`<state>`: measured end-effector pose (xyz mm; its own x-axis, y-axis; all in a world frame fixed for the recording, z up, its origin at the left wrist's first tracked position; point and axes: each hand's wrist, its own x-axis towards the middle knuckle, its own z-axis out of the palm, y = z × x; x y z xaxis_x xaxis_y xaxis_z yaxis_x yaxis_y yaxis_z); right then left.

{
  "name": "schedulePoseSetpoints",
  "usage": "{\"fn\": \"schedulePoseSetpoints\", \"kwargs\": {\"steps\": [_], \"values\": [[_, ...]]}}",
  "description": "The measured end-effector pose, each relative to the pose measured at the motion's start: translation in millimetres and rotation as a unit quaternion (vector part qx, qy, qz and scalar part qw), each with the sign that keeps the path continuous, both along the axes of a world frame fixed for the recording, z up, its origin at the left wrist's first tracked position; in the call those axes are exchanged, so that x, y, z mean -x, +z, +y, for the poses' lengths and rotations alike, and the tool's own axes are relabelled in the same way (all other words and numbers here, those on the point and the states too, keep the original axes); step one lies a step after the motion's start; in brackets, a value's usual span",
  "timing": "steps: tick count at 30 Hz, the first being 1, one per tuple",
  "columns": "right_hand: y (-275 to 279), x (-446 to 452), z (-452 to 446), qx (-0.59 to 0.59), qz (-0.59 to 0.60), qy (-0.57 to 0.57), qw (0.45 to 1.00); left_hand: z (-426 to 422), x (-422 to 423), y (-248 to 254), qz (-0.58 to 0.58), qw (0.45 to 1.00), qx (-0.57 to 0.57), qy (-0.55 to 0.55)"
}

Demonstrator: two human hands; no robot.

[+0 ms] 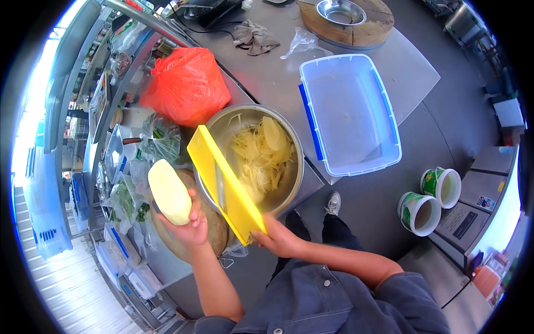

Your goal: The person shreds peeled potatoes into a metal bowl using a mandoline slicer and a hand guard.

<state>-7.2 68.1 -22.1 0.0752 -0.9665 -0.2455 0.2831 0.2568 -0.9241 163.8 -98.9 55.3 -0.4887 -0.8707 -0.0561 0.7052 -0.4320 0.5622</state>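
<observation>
My left hand (193,225) is closed around a large peeled potato (168,192), held up to the left of the slicer and apart from it. My right hand (276,236) grips the near end of a yellow mandoline slicer (236,197), which has a metal blade across its middle. The slicer is tilted over the left side of a steel bowl (298,161). Pale potato shreds (258,161) lie in the bowl, with a flat potato slice (271,133) on top.
A round wooden chopping board (217,239) lies beneath my left hand. A red plastic bag (189,86) stands behind the bowl. To the right is a clear plastic tub (350,117); farther back, a metal dish (341,12) rests on a thick wooden block (375,25). Two buckets (420,214) stand on the floor.
</observation>
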Motion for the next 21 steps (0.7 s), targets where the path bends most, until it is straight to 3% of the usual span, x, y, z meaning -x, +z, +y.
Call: {"fn": "schedulePoseSetpoints", "kwargs": {"steps": [1, 7, 21], "values": [[5.7, -0.3, -2.7, -0.031, -0.060, 0.016, 0.998, 4.4, -4.3, 2.0, -0.030, 0.999, 0.029, 0.025], [2.8, -15.1, -2.6, -0.064, -0.132, 0.012, 0.989, 22.5, -38.5, -4.8, -0.128, 0.989, 0.050, 0.050], [-16.3, -10.9, -2.9, -0.152, -0.216, -0.026, 0.964, 46.8, -55.1, -36.9, -0.097, 0.994, -0.027, 0.053]]}}
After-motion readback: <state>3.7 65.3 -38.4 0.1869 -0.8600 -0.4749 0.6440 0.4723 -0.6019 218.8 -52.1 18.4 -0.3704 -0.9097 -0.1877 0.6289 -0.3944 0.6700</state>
